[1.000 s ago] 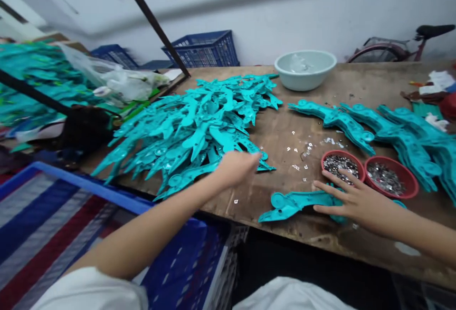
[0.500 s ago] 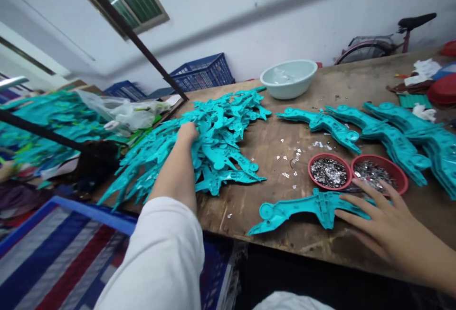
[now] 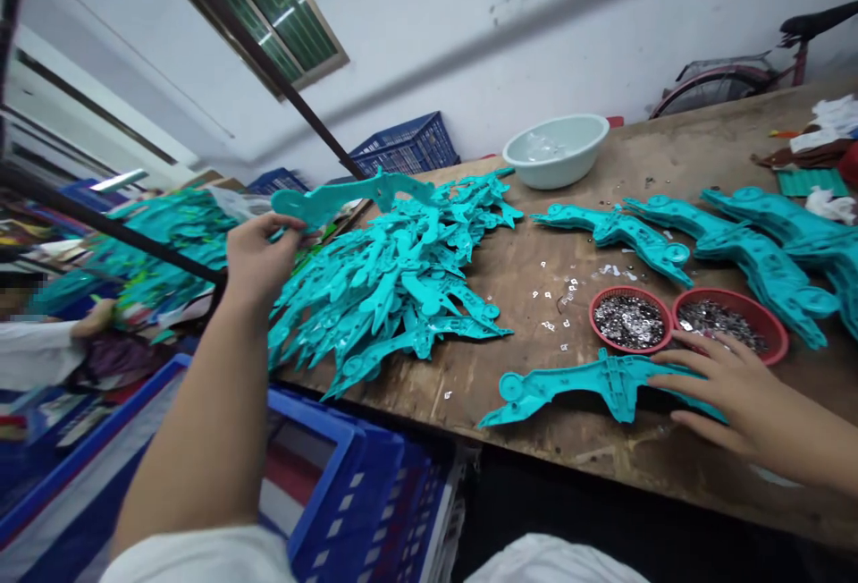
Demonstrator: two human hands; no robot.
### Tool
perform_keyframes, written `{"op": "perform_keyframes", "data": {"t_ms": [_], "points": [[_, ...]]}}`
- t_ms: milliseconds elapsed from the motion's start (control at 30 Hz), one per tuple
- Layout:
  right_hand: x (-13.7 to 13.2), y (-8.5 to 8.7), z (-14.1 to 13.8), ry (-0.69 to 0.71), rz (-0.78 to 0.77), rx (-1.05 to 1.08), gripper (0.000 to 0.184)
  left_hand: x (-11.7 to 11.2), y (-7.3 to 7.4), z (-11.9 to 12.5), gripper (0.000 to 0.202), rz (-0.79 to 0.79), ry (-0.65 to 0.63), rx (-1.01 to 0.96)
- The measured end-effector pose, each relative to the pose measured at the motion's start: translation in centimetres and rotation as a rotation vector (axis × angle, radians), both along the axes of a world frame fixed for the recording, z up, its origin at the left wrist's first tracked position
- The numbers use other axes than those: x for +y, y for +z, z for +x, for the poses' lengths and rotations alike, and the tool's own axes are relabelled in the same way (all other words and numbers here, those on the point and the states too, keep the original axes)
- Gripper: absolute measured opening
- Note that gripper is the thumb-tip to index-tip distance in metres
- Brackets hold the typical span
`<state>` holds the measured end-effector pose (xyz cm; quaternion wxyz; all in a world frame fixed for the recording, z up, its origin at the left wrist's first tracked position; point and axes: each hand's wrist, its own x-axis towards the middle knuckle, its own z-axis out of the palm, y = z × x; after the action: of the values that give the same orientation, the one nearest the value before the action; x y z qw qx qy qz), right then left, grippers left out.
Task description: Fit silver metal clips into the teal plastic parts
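Turquoise piece is pinched near its left end by the left hand, held up over a pile of similar pieces. Behind, a blue crate is partly blocked, its contents hidden. In the pale basin, something clear is held, hard to make out. Now another turquoise piece, its right end partly covered by the right hand, fingers spread; contact can't be told. Metal bits are heaped in the left red bowl; the right red bowl, similarly filled, is overlapped by fingertips.
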<state>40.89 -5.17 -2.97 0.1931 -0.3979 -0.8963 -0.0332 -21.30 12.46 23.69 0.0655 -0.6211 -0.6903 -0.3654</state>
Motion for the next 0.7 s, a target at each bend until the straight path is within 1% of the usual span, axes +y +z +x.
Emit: {"op": "perform_keyframes", "data": {"t_ms": [67, 100, 133, 167, 200, 267, 300, 367, 433, 467, 500, 567, 633, 700], "points": [[0.3, 1.0, -0.3, -0.006, 0.061, 0.055, 0.038, -2.2, -0.5, 0.7, 0.013, 0.076, -0.029, -0.211], [0.5, 1.9, -0.5, -0.019, 0.098, 0.095, 0.04, -3.3, -0.9, 1.3, 0.015, 0.097, -0.049, -0.308], [0.6, 3.0, -0.8, -0.041, 0.134, 0.138, 0.045, -4.5, -1.4, 2.2, 0.019, 0.106, -0.084, -0.391], [0.6, 4.4, -1.2, -0.072, 0.168, 0.176, 0.054, -5.7, -2.1, 3.4, 0.023, 0.103, -0.124, -0.469], [0.5, 5.9, -1.7, -0.108, 0.188, 0.198, 0.067, -7.0, -2.8, 4.8, 0.027, 0.091, -0.169, -0.551], [0.1, 9.2, -2.9, -0.212, 0.238, 0.211, 0.088, -9.7, -4.4, 8.1, 0.035, 0.035, -0.278, -0.801], [-0.1, 10.8, -3.6, -0.253, 0.261, 0.206, 0.093, -11.1, -5.2, 9.9, 0.037, -0.019, -0.308, -0.877], [-0.1, 13.8, -4.8, -0.313, 0.222, 0.138, 0.096, -13.7, -6.7, 13.0, 0.038, -0.145, -0.351, -0.97], [0.6, 15.8, -5.5, -0.339, 0.147, 0.045, 0.089, -15.8, -7.8, 15.1, 0.036, -0.257, -0.387, -0.994], [1.1, 16.4, -5.5, -0.34, 0.104, -0.001, 0.083, -16.6, -8.3, 15.7, 0.035, -0.306, -0.4, -0.991], [1.7, 16.7, -5.4, -0.308, 0.047, -0.048, 0.077, -17.1, -8.8, 16.1, 0.034, -0.359, -0.412, -0.982], [2.9, 16.3, -4.9, -0.208, -0.099, -0.119, 0.063, -17.6, -9.7, 16.3, 0.033, -0.482, -0.431, -0.953], [3.6, 14.9, -4.4, -0.117, -0.216, -0.152, 0.054, -17.6, -10.5, 16.1, 0.034, -0.58, -0.437, -0.932], [3.8, 13.1, -4.2, -0.058, -0.264, -0.132, 0.051, -17.5, -11.2, 16.1, 0.034, -0.599, -0.403, -0.944]]}}
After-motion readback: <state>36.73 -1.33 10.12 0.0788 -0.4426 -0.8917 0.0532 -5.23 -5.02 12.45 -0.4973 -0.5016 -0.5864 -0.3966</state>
